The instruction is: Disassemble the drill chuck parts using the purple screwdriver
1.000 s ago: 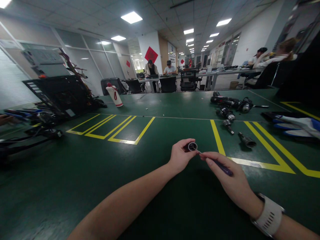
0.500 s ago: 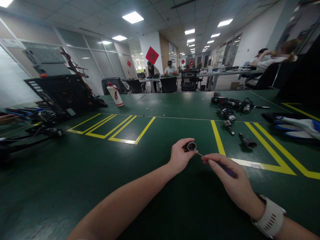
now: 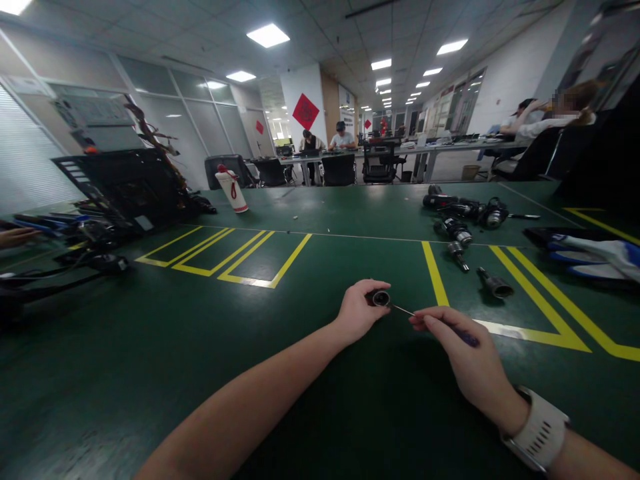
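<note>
My left hand (image 3: 359, 310) grips a small dark cylindrical part (image 3: 381, 299) between thumb and fingers, its round open end turned toward me. My right hand (image 3: 457, 340) is closed around the dark purple handle of a thin screwdriver (image 3: 404, 311). The metal shaft points left, its tip close beside the rim of the cylindrical part. Whether the tip touches the part I cannot tell. Beyond my right hand, a metal cup-shaped part (image 3: 495, 283) lies on its side on the green table (image 3: 280, 373).
Several dark metal and motor-like parts (image 3: 457, 233) lie at the back right, near blue-and-white gloves (image 3: 595, 257). A white cup (image 3: 233, 190) stands at the back left, beside black equipment (image 3: 125, 190). Yellow tape (image 3: 437, 273) marks the tabletop. Another person's hand (image 3: 19, 237) shows at the far left.
My right hand has drawn the screwdriver slightly to the right, so its tip sits a little farther from my left fingers. The cylindrical part has shifted slightly left and down.
</note>
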